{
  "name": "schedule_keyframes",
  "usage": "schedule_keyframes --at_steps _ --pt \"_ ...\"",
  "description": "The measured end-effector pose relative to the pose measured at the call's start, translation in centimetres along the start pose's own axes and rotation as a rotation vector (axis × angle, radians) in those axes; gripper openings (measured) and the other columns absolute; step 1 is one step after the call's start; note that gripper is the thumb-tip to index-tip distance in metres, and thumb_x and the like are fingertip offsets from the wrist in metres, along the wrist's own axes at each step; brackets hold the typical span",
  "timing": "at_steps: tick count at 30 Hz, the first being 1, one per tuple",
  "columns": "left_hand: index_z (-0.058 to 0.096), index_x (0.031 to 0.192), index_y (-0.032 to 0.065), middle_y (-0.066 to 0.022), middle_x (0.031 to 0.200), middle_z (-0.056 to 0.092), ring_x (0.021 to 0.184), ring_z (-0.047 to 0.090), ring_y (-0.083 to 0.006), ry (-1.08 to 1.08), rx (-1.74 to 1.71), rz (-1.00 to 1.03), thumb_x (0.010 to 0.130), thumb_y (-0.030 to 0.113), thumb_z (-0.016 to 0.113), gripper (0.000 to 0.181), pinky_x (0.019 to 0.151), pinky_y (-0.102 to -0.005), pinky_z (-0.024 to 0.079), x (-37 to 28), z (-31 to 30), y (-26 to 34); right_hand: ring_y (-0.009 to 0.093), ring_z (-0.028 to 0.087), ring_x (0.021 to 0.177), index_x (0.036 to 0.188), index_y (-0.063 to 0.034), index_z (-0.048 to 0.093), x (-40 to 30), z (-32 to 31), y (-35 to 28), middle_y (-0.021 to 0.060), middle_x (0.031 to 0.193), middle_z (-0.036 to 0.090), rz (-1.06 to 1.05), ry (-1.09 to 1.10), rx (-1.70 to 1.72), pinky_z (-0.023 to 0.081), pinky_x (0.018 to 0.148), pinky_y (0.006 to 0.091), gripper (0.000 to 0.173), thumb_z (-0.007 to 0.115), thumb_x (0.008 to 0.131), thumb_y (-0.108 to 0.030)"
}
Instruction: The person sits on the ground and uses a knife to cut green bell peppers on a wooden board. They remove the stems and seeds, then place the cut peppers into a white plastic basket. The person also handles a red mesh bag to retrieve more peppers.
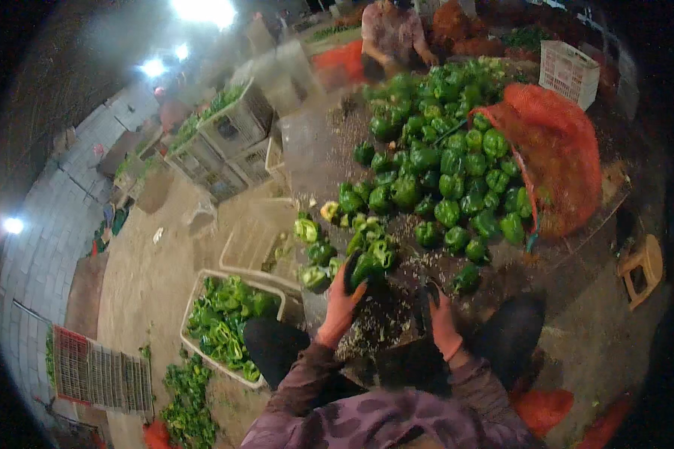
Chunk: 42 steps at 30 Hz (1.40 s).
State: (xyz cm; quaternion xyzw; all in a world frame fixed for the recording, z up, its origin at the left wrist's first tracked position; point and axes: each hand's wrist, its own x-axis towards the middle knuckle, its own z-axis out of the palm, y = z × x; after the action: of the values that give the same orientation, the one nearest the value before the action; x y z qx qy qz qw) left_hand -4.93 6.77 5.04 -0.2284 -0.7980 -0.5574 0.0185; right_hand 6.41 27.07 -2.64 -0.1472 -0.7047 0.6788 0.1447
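My left hand [341, 306], in an orange glove with dark fingers, is closed around a green bell pepper [366, 268] above the low work surface. Cut pepper pieces [379, 252] lie just beyond it. My right hand [442, 317], gloved alike, is to the right, fingers curled around something dark and narrow that I cannot make out. Scattered seeds [370, 331] cover the surface between and below my hands. Ahead, a large heap of whole green peppers [449, 163] spreads from the mouth of a red mesh sack [567, 163].
A plastic crate of cut peppers [199, 275] stands at my left knee. Stacked crates [236, 132] are farther left, with a slatted crate [104, 370] at lower left. A person [390, 33] sits across the heap, near a white crate [570, 73]. A yellow stool [643, 269] is at right.
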Motion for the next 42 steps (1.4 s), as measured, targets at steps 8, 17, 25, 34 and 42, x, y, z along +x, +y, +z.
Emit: schedule_keyframes --at_steps 8,17,25,34,42 --pt "0.040 0.138 0.0061 -0.0288 0.131 0.043 0.114 0.049 -0.0461 0.068 0.502 -0.171 0.084 0.018 0.068 0.062 0.093 -0.0451 0.045 -8.8 0.7 -4.2 0.031 0.050 0.116 0.135 -0.0020 0.044 -4.6 3.7 -1.5 0.0191 0.127 0.052 -0.178 -0.244 -0.143 0.039 0.099 0.0376 0.041 0.055 0.096 -0.011" --pt "0.043 0.137 0.0029 -0.0337 0.126 0.044 0.109 0.050 -0.0489 0.167 0.571 -0.110 0.085 0.015 0.064 0.057 0.092 -0.0468 0.044 -9.5 -0.4 -2.8 0.037 0.051 0.112 0.132 -0.0009 0.046 -3.3 6.2 -8.2 0.0223 0.120 0.054 0.181 -0.426 -0.301 0.041 0.095 0.0401 0.041 0.058 0.095 -0.013" --pt "0.041 0.137 -0.0002 -0.0343 0.126 0.044 0.109 0.049 -0.0498 0.224 0.586 -0.139 0.086 0.009 0.060 0.055 0.092 -0.0476 0.043 -10.4 -0.3 -4.8 0.041 0.053 0.107 0.126 0.0006 0.050 -4.9 8.2 -4.7 0.0238 0.114 0.058 0.094 -0.498 -0.554 0.042 0.092 0.0424 0.039 0.057 0.093 -0.019" --pt "0.045 0.134 0.0022 -0.0267 0.123 0.053 0.110 0.054 -0.0404 0.224 0.246 -0.220 0.081 0.015 0.070 0.060 0.093 -0.0440 0.044 -8.1 -0.3 -2.5 0.040 0.055 0.102 0.121 0.0006 0.054 -5.4 7.6 -5.5 0.0223 0.107 0.060 0.093 -0.550 -0.545 0.044 0.086 0.0442 0.034 0.057 0.092 -0.018" --pt "0.052 0.124 -0.0023 -0.0144 0.117 0.061 0.102 0.057 -0.0238 0.302 -0.306 -0.472 0.084 0.026 0.072 0.052 0.087 -0.0353 0.046 -5.1 -2.0 -5.9 0.042 0.051 0.110 0.121 0.0010 0.053 -6.0 3.3 -0.1 0.0250 0.116 0.056 -0.513 -0.423 -0.743 0.043 0.092 0.0431 0.036 0.059 0.092 -0.019"
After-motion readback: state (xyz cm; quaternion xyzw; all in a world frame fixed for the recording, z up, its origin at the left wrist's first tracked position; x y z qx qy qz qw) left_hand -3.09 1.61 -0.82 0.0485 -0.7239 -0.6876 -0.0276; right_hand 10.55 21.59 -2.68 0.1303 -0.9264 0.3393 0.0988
